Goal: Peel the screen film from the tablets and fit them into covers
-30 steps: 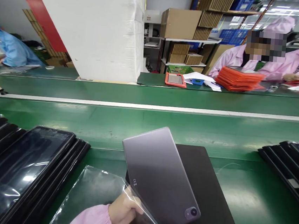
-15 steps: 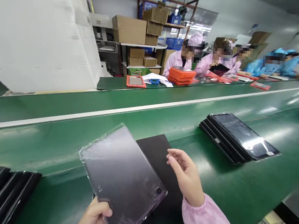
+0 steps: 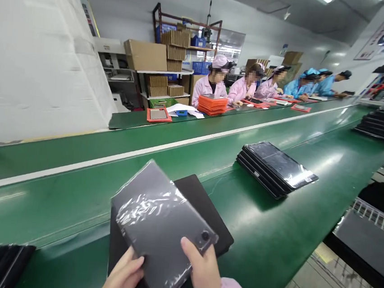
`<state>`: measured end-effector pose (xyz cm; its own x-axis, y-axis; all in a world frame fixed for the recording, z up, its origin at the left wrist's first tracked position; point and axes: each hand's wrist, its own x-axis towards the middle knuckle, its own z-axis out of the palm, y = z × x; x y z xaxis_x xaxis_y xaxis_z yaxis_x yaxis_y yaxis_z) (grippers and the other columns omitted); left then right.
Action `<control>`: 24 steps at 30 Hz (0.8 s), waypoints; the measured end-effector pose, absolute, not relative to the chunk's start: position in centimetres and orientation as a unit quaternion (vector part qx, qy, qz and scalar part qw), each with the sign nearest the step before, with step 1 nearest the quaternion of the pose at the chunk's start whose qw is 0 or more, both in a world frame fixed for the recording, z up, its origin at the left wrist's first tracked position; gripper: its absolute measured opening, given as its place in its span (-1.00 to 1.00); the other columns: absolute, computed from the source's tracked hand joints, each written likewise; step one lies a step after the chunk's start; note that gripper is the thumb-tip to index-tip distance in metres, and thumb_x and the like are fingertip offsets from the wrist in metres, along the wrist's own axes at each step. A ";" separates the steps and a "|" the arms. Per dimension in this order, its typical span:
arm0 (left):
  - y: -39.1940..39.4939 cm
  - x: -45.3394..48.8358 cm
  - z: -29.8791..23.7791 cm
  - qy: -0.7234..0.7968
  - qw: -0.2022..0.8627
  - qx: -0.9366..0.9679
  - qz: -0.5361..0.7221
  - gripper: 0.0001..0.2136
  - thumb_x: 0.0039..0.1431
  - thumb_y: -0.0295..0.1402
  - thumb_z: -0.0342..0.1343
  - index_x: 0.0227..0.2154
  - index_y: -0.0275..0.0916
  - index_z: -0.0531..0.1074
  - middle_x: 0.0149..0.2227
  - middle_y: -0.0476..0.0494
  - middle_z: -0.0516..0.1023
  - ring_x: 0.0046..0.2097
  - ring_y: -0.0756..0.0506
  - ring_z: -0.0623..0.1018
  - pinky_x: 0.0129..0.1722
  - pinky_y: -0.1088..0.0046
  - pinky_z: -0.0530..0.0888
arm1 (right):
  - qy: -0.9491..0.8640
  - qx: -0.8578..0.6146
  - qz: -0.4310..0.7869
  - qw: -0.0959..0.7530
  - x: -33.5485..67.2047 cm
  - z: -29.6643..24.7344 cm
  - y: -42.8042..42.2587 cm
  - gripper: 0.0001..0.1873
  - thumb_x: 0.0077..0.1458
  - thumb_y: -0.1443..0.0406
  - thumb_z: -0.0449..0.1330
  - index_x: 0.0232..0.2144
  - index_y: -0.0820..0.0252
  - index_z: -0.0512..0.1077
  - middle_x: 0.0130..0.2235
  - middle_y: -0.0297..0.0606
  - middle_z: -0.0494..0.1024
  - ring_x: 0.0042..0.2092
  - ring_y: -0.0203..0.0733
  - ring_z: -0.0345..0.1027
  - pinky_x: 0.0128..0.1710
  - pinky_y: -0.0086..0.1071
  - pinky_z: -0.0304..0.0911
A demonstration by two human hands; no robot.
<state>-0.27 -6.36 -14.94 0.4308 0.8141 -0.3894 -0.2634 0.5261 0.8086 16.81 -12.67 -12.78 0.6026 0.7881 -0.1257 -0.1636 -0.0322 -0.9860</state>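
A grey tablet [image 3: 164,223] in a clear plastic sleeve is tilted in front of me, its back and round camera facing up. My left hand [image 3: 123,275] grips its lower left edge, thumb on top. On the right edge, just below the camera, my right hand [image 3: 204,269] is closed on it too, thumb lying across the back. The fingers under the tablet are hidden. Beneath it, a black flat pad or case [image 3: 203,204] rests on the green bench [image 3: 253,240], partly covered by the tablet.
A stack of black tablets [image 3: 275,163] stands to the right, and several more [image 3: 4,264] lean at lower left. Across the bench, people in pink [image 3: 211,87] and blue [image 3: 299,87] work beside a stack of orange trays [image 3: 212,104]. A white covered block [image 3: 43,66] rises at left.
My right hand has come down and left from the air onto the tablet's right edge. The plastic sleeve now looks wrinkled. My view has turned rightward.
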 end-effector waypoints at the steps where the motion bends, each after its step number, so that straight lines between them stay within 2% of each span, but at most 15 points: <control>1: -6.2 -0.1 -14.6 0.401 0.761 0.358 0.363 -0.48 0.03 -0.11 0.26 0.11 0.12 0.42 0.14 -0.07 0.52 0.28 -0.34 0.33 0.19 0.10 0.38 | -0.292 -0.630 0.324 0.642 17.9 -12.3 -12.7 -0.53 0.07 0.05 0.29 -0.06 0.22 0.55 -0.11 -0.04 0.64 -0.01 0.16 0.50 0.09 0.04 0.36; 4: -5.2 -0.4 -14.1 0.448 0.623 0.497 0.406 -0.39 0.06 -0.03 0.22 0.20 0.03 0.30 0.30 -0.14 0.30 0.35 -0.33 0.21 0.31 0.06 0.21 | -0.457 -0.619 0.159 0.618 21.7 -11.0 -13.0 -0.67 0.17 0.23 0.21 -0.03 0.12 0.55 -0.07 -0.08 0.64 -0.01 0.10 0.53 0.06 -0.01 0.43; 7: -4.0 -1.6 -14.9 0.570 0.368 0.629 0.379 -0.33 0.10 0.01 0.14 0.24 -0.16 0.25 0.37 -0.29 0.11 0.40 -0.38 0.05 0.37 -0.04 -0.02 | -0.654 -0.523 0.003 0.547 25.4 -10.9 -13.1 -0.58 0.17 0.36 0.16 0.08 0.03 0.49 0.14 -0.16 0.50 0.15 0.08 0.41 0.14 0.04 0.36; 9: -3.3 -2.4 -15.9 0.629 0.288 0.645 0.326 -0.18 0.09 0.07 0.08 0.30 -0.34 0.10 0.39 -0.45 0.01 0.41 -0.42 -0.03 0.35 -0.11 -0.06 | -0.740 -0.475 -0.073 0.470 26.8 -11.6 -13.1 -0.53 0.17 0.41 0.15 0.12 -0.01 0.45 0.20 -0.15 0.43 0.22 0.07 0.32 0.21 0.11 0.26; 12: -2.6 -3.1 -17.3 0.662 0.331 0.620 0.262 -0.05 0.08 0.14 0.03 0.36 -0.44 -0.09 0.37 -0.53 0.06 0.39 -0.44 0.05 0.34 -0.09 0.03 | -0.783 -0.490 -0.148 0.354 27.0 -13.2 -13.0 -0.50 0.23 0.52 0.04 0.12 0.01 0.43 0.16 -0.11 0.49 0.22 0.00 0.32 0.26 0.16 0.12; 15: -2.2 -3.4 -17.7 0.651 0.371 0.603 0.275 -0.14 0.09 0.12 0.03 0.34 -0.32 0.02 0.32 -0.41 0.22 0.35 -0.40 0.18 0.32 -0.02 0.14 | -0.802 -0.496 -0.208 0.258 26.1 -14.5 -12.8 -0.45 0.23 0.61 -0.06 0.06 0.03 0.48 0.09 -0.12 0.56 0.18 -0.03 0.38 0.21 0.15 0.20; 18: -2.0 -3.5 -17.3 0.646 0.401 0.577 0.297 -0.25 0.07 0.10 0.06 0.24 -0.25 0.20 0.23 -0.33 0.36 0.27 -0.37 0.32 0.26 0.02 0.26 | -0.784 -0.498 -0.248 0.275 25.8 -14.6 -12.8 -0.46 0.21 0.61 -0.06 0.01 0.08 0.50 0.06 -0.11 0.58 0.21 -0.07 0.35 0.14 -0.01 0.35; 20: -1.9 -3.5 -17.0 0.657 0.416 0.550 0.305 -0.26 0.03 0.09 0.09 0.20 -0.26 0.24 0.20 -0.32 0.39 0.23 -0.36 0.38 0.24 0.04 0.31 | -0.767 -0.499 -0.250 0.316 26.0 -14.3 -12.9 -0.50 0.19 0.62 -0.04 -0.03 0.13 0.51 0.04 -0.07 0.58 0.22 -0.10 0.33 0.15 -0.08 0.35; 22: -1.9 -3.3 -16.7 0.663 0.422 0.531 0.317 -0.24 0.00 0.07 0.11 0.20 -0.29 0.23 0.21 -0.34 0.38 0.22 -0.36 0.39 0.24 0.06 0.31 | -0.762 -0.500 -0.248 0.327 26.2 -14.0 -13.0 -0.50 0.16 0.62 -0.04 -0.03 0.15 0.50 0.04 -0.06 0.58 0.21 -0.10 0.34 0.19 -0.06 0.30; 24: -2.0 -3.1 -16.3 0.664 0.424 0.522 0.326 -0.22 -0.01 0.05 0.12 0.21 -0.32 0.20 0.23 -0.34 0.35 0.23 -0.34 0.38 0.26 0.09 0.30 | -0.772 -0.508 -0.238 0.300 26.1 -14.0 -13.1 -0.43 0.12 0.64 -0.06 0.00 0.12 0.50 0.06 -0.10 0.58 0.19 -0.09 0.37 0.20 -0.01 0.28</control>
<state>-3.11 -2.00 -16.32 -0.0957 0.9702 -0.2225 0.4165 0.2421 0.8763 26.07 -13.10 -13.96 -0.3035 0.6418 0.7043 0.9267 0.3706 0.0617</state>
